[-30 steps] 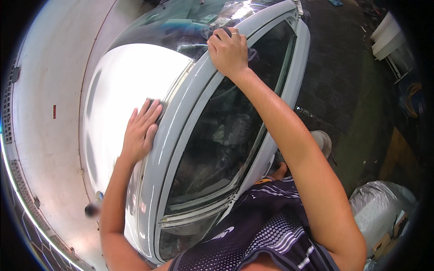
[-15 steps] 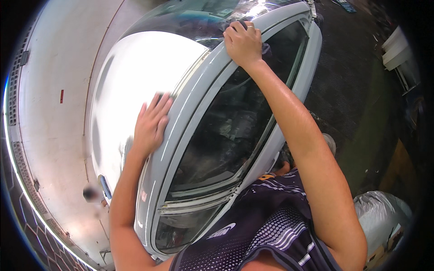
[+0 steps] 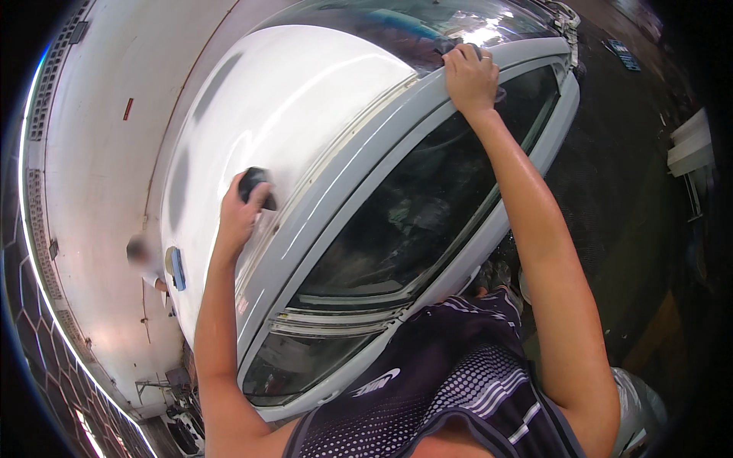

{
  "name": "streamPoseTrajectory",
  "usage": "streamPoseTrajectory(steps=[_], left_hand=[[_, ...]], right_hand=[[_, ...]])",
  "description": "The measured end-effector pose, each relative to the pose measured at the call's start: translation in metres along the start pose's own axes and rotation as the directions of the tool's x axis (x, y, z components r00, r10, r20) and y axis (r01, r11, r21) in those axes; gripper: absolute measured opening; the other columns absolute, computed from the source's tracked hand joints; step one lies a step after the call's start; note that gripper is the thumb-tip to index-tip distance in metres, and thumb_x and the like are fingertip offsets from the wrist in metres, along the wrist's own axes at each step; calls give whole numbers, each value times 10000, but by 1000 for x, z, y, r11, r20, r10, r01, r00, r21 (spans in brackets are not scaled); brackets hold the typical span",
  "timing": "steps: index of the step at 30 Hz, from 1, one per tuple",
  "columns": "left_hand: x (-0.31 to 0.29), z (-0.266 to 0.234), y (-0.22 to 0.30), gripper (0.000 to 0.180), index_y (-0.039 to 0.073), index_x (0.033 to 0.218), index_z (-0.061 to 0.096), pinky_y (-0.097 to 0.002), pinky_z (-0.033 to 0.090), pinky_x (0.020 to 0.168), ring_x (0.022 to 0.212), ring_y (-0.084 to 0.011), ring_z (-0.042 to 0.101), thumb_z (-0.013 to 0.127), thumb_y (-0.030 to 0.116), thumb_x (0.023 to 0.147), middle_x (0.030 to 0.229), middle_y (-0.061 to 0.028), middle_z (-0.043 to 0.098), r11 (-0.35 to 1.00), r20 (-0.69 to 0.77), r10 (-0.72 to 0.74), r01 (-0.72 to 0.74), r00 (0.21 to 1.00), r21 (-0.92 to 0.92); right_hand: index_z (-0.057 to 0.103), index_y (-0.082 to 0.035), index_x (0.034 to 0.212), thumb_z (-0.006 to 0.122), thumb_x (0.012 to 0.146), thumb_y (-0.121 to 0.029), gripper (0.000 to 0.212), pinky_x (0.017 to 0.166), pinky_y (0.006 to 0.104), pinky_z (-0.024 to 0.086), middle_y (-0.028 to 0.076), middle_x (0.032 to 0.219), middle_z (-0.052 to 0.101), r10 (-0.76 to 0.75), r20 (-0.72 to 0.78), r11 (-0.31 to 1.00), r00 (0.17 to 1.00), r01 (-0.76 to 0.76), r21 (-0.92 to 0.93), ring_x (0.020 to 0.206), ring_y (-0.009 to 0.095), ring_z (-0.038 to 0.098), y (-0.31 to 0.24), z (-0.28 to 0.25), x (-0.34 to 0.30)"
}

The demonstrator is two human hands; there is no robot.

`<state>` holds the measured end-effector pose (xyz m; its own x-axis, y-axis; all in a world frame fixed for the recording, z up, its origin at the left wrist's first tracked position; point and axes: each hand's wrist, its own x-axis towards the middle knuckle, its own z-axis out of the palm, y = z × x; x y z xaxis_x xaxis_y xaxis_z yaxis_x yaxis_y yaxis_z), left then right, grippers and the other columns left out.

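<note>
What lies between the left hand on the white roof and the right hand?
In the head view, the grey door frame's top edge runs between left hand and right hand.

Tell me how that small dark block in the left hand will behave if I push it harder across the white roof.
The dark block looks small enough to sit inside the left hand, so it is probably light. The white roof is glossy and curved, so the block may well slide rather than grip. Whether it is stiff or spongy cannot be told. The right hand grips the door frame, which likely steadies a harder push.

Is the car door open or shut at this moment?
Open. The grey door stands away from the white roof, with the right hand on its top edge. The left hand holds a small dark object on the roof.
</note>
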<state>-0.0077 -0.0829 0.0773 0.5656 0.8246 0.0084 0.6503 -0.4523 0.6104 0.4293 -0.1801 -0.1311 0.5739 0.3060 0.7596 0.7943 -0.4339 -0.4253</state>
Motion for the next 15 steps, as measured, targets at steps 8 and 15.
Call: streamPoseTrajectory(steps=[8, 15], left_hand=[[37, 38, 21, 240, 7, 938, 698, -326, 468, 733, 817, -170, 589, 846, 172, 847, 842, -67, 653, 960, 151, 125, -157, 981, 230], [43, 68, 24, 216, 2, 875, 668, -370, 448, 717, 801, -234, 551, 838, 129, 837, 780, -92, 589, 845, 55, 472, -469, 880, 255]], right_hand=[[718, -184, 974, 663, 971, -311, 138, 914, 505, 476, -47, 1148, 663, -18, -34, 999, 999, 19, 28, 1177, 317, 573, 0, 2, -3], [723, -193, 966, 673, 959, -311, 128, 911, 501, 474, -51, 1130, 657, -22, -50, 1000, 999, 22, -2, 1161, 315, 572, 1, 2, -5]])
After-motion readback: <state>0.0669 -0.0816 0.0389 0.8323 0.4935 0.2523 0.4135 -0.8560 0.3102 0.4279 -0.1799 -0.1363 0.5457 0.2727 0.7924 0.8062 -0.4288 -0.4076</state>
